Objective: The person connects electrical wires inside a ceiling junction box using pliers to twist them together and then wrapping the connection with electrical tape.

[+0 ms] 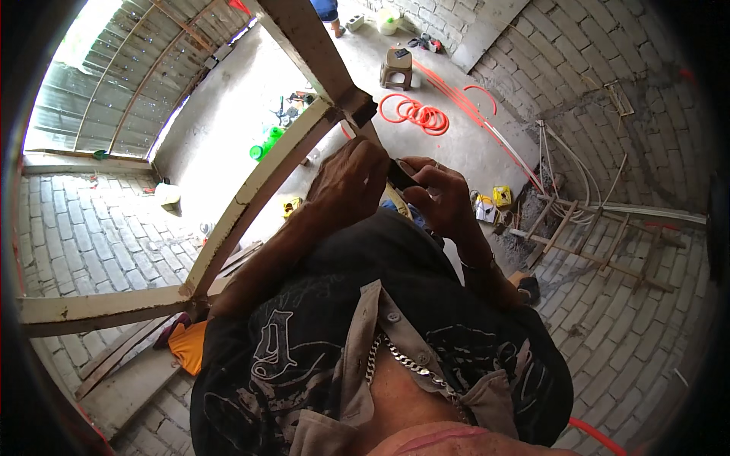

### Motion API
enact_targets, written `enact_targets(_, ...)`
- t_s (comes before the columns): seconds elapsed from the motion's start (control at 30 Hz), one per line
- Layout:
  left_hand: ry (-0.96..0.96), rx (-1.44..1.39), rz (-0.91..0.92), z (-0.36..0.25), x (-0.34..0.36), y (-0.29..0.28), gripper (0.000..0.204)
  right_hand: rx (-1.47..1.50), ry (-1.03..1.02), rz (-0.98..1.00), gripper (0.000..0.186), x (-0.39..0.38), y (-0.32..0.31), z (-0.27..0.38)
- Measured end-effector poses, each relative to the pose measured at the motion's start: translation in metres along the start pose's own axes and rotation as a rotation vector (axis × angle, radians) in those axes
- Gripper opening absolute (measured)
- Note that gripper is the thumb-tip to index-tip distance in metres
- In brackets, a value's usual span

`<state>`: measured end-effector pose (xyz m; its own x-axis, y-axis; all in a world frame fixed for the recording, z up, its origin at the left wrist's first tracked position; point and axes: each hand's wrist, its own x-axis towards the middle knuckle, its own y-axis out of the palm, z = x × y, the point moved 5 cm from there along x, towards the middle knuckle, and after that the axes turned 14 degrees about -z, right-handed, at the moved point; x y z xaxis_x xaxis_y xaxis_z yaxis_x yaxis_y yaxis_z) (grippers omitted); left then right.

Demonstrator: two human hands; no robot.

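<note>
I am up at a cream-painted wooden or metal frame (247, 186), where a vertical member (300, 49) meets curved rails at a dark bracket (357, 106). My left hand (350, 178) is closed at the member just below that junction, its fingers curled; what they grip is hidden. My right hand (437, 197) is closed on a small dark object (403, 175) beside my left hand, against the same member.
Below lie orange tubing coils (426, 114), long orange pipes (456, 99), a stool (395, 68), green bottles (266, 144) and yellow boxes (502, 195). A wooden ladder (578, 239) is at right, orange cloth (188, 346) at lower left. Another person's leg (334, 26) shows at top.
</note>
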<state>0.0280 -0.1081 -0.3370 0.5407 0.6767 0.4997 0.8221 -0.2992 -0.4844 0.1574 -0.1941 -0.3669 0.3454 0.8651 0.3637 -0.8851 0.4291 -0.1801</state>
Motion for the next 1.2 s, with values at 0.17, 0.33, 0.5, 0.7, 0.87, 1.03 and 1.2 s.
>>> enact_targets(0.17,0.017,0.032,-0.043,-0.004,0.001,-0.001,0.006,0.022,-0.031,-0.023,0.030,-0.002,-0.002,0.004)
enact_targets(0.33,-0.555,-0.636,0.159,0.015,0.002,0.002,0.021,0.128,0.087,-0.046,0.037,-0.002,-0.005,0.000)
enact_targets(0.5,-0.465,-0.519,0.104,0.014,0.008,0.003,0.023,0.290,0.104,-0.085,0.036,0.011,-0.001,0.002)
enact_targets(0.7,-0.174,-0.178,-0.074,-0.013,0.029,-0.008,0.011,0.160,0.062,-0.068,0.046,0.027,-0.016,0.008)
enact_targets(0.87,0.145,-0.055,-0.173,-0.059,0.057,-0.019,0.009,0.098,0.155,-0.181,0.053,0.060,-0.014,0.049)
enact_targets(1.03,0.436,0.131,-0.128,-0.076,0.075,-0.024,0.018,-0.083,-0.005,-0.155,0.046,0.087,-0.019,0.077)
enact_targets(1.2,0.488,0.156,-0.178,-0.094,0.085,-0.041,0.022,-0.149,-0.318,-0.237,0.025,0.094,-0.020,0.106)
